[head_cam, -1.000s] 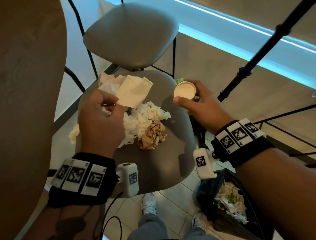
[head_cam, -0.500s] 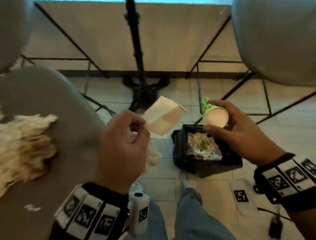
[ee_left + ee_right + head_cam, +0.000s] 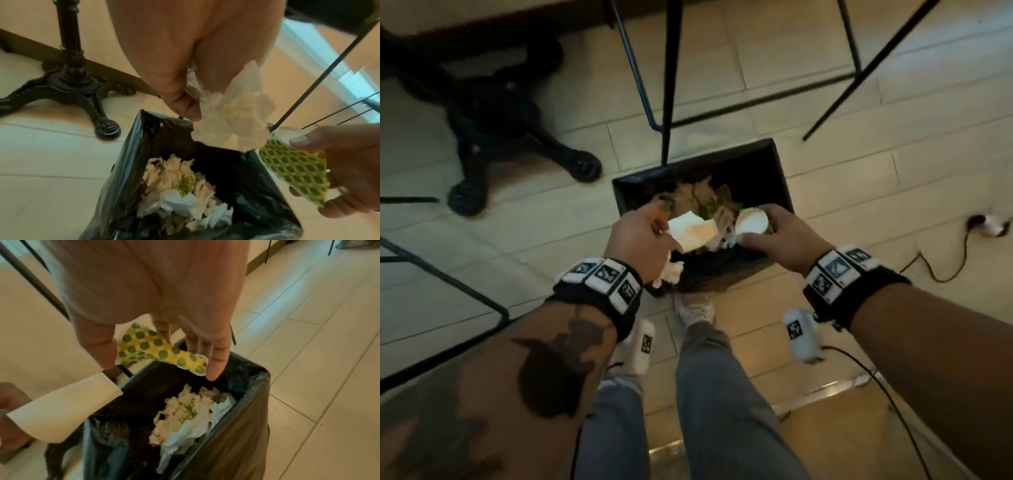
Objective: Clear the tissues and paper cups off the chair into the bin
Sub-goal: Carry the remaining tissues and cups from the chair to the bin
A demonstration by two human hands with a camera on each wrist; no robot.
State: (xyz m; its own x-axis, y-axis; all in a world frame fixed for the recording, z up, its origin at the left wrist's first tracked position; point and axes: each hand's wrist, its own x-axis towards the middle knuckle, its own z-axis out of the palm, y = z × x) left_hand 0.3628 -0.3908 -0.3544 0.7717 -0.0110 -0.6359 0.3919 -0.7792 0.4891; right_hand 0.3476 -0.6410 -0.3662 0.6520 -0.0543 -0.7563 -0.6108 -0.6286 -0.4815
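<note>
Over the black-lined bin [image 3: 779, 171] on the floor, my left hand [image 3: 643, 236] grips a bunch of tissues [image 3: 693, 230], one folded flat and one crumpled [image 3: 232, 120]. My right hand [image 3: 780, 236] holds a paper cup [image 3: 751, 222] with green and yellow dots [image 3: 294, 168] [image 3: 156, 350] between thumb and fingers, above the bin's [image 3: 242, 426] right side. The folded tissue [image 3: 61, 408] reaches over the bin's near left rim. Inside the bin [image 3: 139, 154] lie white crumpled tissues [image 3: 183, 193] [image 3: 191, 415]. The chair is out of view.
A black cast-iron table base [image 3: 493, 113] [image 3: 68, 78] stands on the tiled floor left of the bin. Thin black chair legs [image 3: 667, 78] rise behind the bin. A cable and plug [image 3: 983, 226] lie to the right. My legs and shoe [image 3: 697, 308] are just before the bin.
The view swung from the chair down to the floor. Both hands carried the tissues and the cup from the chair and came low over the bin's opening.
</note>
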